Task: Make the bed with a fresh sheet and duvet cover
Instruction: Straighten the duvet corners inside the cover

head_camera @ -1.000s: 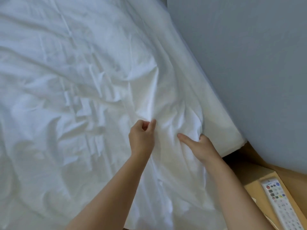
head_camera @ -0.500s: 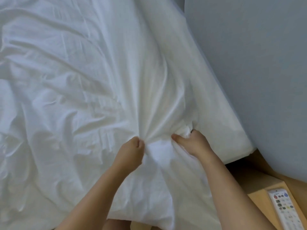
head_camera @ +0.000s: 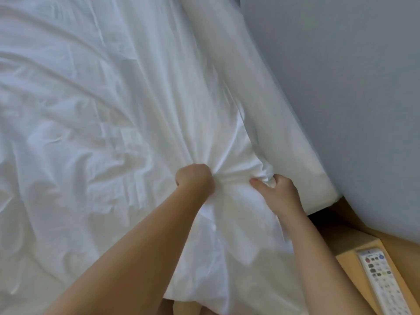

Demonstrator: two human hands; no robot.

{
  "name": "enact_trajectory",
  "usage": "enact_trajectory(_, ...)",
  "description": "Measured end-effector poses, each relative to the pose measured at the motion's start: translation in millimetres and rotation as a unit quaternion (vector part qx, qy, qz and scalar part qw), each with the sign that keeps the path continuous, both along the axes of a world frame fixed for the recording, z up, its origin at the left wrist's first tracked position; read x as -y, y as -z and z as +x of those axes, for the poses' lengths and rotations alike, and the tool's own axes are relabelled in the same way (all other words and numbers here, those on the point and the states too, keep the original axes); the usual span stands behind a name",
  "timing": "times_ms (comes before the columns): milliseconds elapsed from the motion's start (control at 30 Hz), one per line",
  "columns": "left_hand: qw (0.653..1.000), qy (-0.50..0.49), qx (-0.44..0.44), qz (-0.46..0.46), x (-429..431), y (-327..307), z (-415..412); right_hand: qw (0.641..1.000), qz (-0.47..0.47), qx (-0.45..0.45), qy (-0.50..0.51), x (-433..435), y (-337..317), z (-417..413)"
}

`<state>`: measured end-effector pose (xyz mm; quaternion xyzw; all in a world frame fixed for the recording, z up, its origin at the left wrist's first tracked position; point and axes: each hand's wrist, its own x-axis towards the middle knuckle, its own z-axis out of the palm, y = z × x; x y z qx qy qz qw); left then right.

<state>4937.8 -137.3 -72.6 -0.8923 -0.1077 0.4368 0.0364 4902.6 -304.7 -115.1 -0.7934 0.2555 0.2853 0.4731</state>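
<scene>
from my remote seat i see the mattress (head_camera: 293, 153) running its long edge diagonally from the top centre down to a corner at the lower right, pressed close along a blue-grey wall (head_camera: 341, 87) with no visible gap on that side. below the mattress corner there is a dark slot, then a light wooden bedside surface (head_camera: 350, 262) with a white remote control (head_camera: 381, 287) lying on it, its long axis pointing roughly toward the corner. the white sheet (head_camera: 102, 98) covers the mattress to the left of the corner and spills over the near edge; the wide room lies that way. it is plain, thin and heavily creased, with tight pleats fanning up and away from where it is gathered just left of the corner. my left hand (head_camera: 194, 178) is closed in a fist around a bunch of the sheet. my right hand (head_camera: 280, 192), closer to the corner, grips a fold of the same cloth, thumb lying out along it and fingers curled into the fabric. the stretch between the two hands is pulled taut.
</scene>
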Motion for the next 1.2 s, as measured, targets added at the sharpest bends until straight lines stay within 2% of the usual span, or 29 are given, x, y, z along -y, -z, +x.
enact_trajectory(67, 0.994, -0.023, 0.093, -0.051, 13, -2, 25, 0.997, 0.048, -0.05, -0.013, 11, 4, -12)
enact_trajectory(100, 0.985, -0.068, 0.122, -0.105, 21, -5, 35, 0.993, 0.072, -0.085, -0.028, 15, 5, -20)
enact_trajectory(133, 0.97, -0.139, 0.111, -0.168, 30, -5, 42, 0.989, 0.081, -0.111, -0.053, 16, 7, -29)
enact_trajectory(200, 0.928, -0.282, 0.005, -0.244, 50, 0, 44, 0.988, 0.054, -0.105, -0.104, 12, 12, -46)
enact_trajectory(233, 0.92, -0.311, -0.069, -0.229, 57, 7, 40, 0.991, 0.029, -0.079, -0.104, 5, 13, -51)
enact_trajectory(300, 0.922, -0.302, -0.161, -0.179, 67, 22, 29, 0.998, -0.023, -0.024, -0.061, -7, 11, -55)
enact_trajectory(333, 0.933, -0.275, -0.159, -0.169, 72, 24, 26, 0.999, -0.043, 0.004, -0.028, -9, 7, -54)
enact_trajectory(400, 0.938, -0.264, -0.087, -0.209, 85, 20, 28, 0.994, -0.054, 0.078, 0.049, -1, -6, -47)
enact_trajectory(433, 0.921, -0.282, -0.025, -0.268, 92, 11, 32, 0.986, -0.048, 0.131, 0.085, 7, -21, -42)
enact_trajectory(533, 0.812, -0.341, 0.172, -0.442, 116, -32, 41, 0.955, -0.01, 0.266, 0.129, 42, -88, -23)
enact_trajectory(600, 0.761, -0.329, 0.244, -0.503, 138, -57, 46, 0.942, -0.014, 0.303, 0.14, 66, -118, -15)
enact_trajectory(667, 0.77, -0.316, 0.261, -0.489, 154, -47, 49, 0.94, -0.069, 0.303, 0.143, 81, -109, -9)
enact_trajectory(700, 0.788, -0.303, 0.25, -0.475, 157, -31, 48, 0.943, -0.103, 0.284, 0.139, 84, -89, -8)
enact_trajectory(733, 0.824, -0.272, 0.213, -0.448, 157, -9, 46, 0.952, -0.135, 0.242, 0.129, 85, -66, -9)
enact_trajectory(767, 0.868, -0.226, 0.157, -0.414, 153, 15, 42, 0.963, -0.158, 0.184, 0.115, 84, -37, -14)
enact_trajectory(833, 0.917, -0.133, 0.083, -0.368, 141, 54, 29, 0.977, -0.174, 0.076, 0.094, 82, 16, -33)
enact_trajectory(933, 0.91, -0.067, 0.101, -0.396, 118, 70, 3, 0.984, -0.066, -0.011, 0.163, 84, 43, -61)
enact_trajectory(1000, 0.906, 0.075, 0.148, -0.389, 99, 66, -30, 0.988, 0.015, -0.068, 0.139, 90, 41, -79)
enact_trajectory(1033, 0.892, 0.139, 0.18, -0.39, 86, 63, -49, 0.987, 0.044, -0.097, 0.122, 92, 37, -88)
enact_trajectory(1133, 0.843, 0.223, 0.262, -0.413, 47, 66, -113, 0.988, 0.026, -0.133, 0.069, 100, 30, -111)
enact_trajectory(1200, 0.84, 0.263, 0.277, -0.386, 23, 71, -143, 0.991, 0.005, -0.124, 0.053, 101, 18, -105)
